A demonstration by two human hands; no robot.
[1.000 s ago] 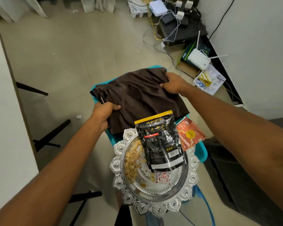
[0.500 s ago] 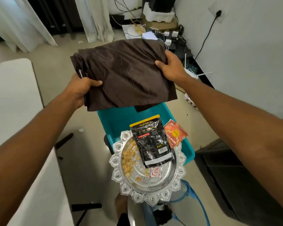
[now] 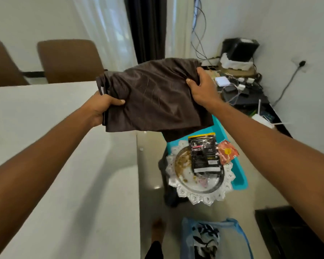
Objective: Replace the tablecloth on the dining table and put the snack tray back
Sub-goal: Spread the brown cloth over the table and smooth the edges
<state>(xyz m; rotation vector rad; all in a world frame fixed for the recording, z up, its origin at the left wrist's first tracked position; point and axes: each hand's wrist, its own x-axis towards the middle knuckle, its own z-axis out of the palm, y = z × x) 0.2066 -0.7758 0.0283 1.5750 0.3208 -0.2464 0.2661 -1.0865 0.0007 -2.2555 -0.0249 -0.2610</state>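
Silver snack tray (image 3: 204,193) on teal stool (image 3: 239,176), holds loose nuts (image 3: 181,162), black pouch (image 3: 204,152), orange packet (image 3: 227,151) on rim. Blue bag (image 3: 239,234) on floor holds patterned cloth (image 3: 204,238). Folded brown tablecloth (image 3: 153,96) in air by the white table (image 3: 45,146) edge, left hand (image 3: 103,107) gripping its left edge, right hand (image 3: 202,86) gripping its right.

No writing can be read anywhere, as everything printed is blurred. The black pouch (image 3: 204,153) lying on the snack tray (image 3: 200,200) carries a yellow band along its top, pale lines of print and a white label patch lower down, all too smeared to make out. The orange sachet (image 3: 228,152) just beside it shows a round yellow mark with illegible print. A small white tag (image 3: 102,90) at the edge of the tablecloth (image 3: 153,96) shows no legible letters.
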